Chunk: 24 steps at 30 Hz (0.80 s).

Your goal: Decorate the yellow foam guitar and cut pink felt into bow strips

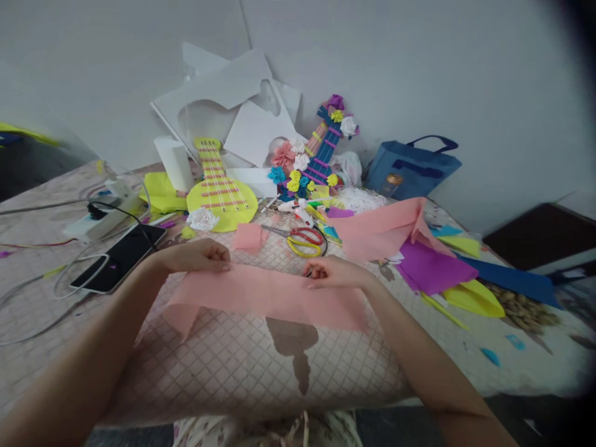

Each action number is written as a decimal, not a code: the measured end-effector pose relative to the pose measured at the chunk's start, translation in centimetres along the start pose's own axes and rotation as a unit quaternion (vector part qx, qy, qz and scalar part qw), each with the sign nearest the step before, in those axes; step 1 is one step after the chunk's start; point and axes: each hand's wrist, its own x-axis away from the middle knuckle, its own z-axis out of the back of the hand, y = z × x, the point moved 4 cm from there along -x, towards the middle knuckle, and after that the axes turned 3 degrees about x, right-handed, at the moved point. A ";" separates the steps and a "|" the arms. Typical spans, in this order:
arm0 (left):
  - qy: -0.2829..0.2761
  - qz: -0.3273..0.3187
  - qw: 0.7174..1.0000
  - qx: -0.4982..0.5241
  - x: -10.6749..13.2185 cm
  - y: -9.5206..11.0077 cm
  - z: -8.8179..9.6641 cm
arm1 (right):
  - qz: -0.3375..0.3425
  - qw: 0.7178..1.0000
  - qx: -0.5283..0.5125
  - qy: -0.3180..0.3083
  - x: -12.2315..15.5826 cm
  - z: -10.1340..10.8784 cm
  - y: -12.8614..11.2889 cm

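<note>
A long strip of pink crepe paper [265, 298] lies across the quilted surface in front of me. My left hand [200, 256] pinches its upper edge near the left end, fingers curled closed. My right hand [333, 273] grips the same upper edge further right, fingers also closed on the paper. The strip's left end droops down. A small pink paper square [249, 237] lies just beyond the strip, between my hands.
Red and yellow scissors [305, 241] and a glue gun [298, 208] lie behind the strip. A yellow paper guitar [221, 189], a flowered blue guitar [316, 158], a blue bag [410, 167] and coloured paper sheets [433, 267] crowd the back and right. A phone [121, 257] and power strip [105, 217] sit left.
</note>
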 end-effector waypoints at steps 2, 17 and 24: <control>0.024 -0.008 1.000 -0.010 0.2 -0.4 0.5 | -0.008 0.999 -0.029 -0.021 0.9 0.3 0.6; -0.013 0.023 0.991 0.130 1.8 -2.1 1.0 | -0.047 0.964 -0.164 0.205 7.9 7.6 7.7; 0.025 0.054 0.995 0.082 2.6 -3.3 2.1 | -0.065 0.971 -0.158 0.169 7.6 7.3 7.2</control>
